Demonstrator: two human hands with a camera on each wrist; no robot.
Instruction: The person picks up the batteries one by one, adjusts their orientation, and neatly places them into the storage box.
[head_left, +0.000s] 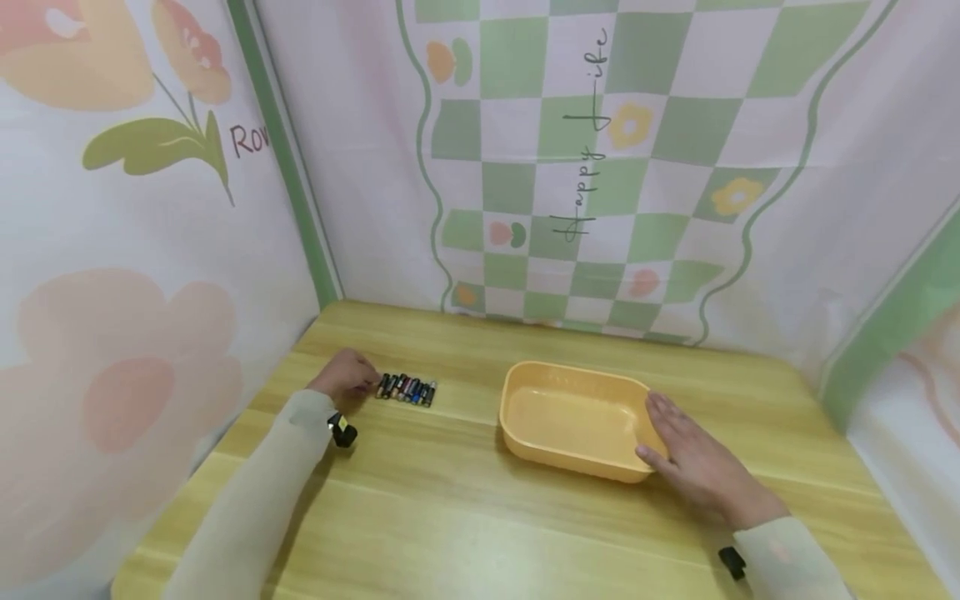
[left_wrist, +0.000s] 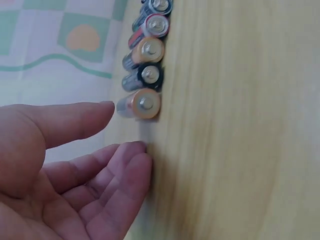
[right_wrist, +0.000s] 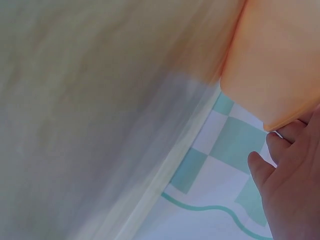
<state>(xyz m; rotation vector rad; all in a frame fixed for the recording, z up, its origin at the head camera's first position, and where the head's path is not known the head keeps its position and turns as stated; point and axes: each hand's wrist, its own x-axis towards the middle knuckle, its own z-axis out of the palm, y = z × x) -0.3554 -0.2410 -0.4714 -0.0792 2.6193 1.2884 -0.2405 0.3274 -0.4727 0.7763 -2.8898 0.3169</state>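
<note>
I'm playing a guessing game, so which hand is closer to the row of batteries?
Left. The left hand is just beside one end of the batteries; the right hand is farther off, at the right end of the yellow tray.

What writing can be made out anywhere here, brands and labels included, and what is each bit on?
"Happy Life": running sideways on the checked back cloth.
"Ro", then a letter too cut off to be sure of: on the flowered left cloth.
Batteries: any print is too small or blurred to read.
Yellow patch on the left wrist's black device: too small to read.
Yellow tray: no writing visible.
</note>
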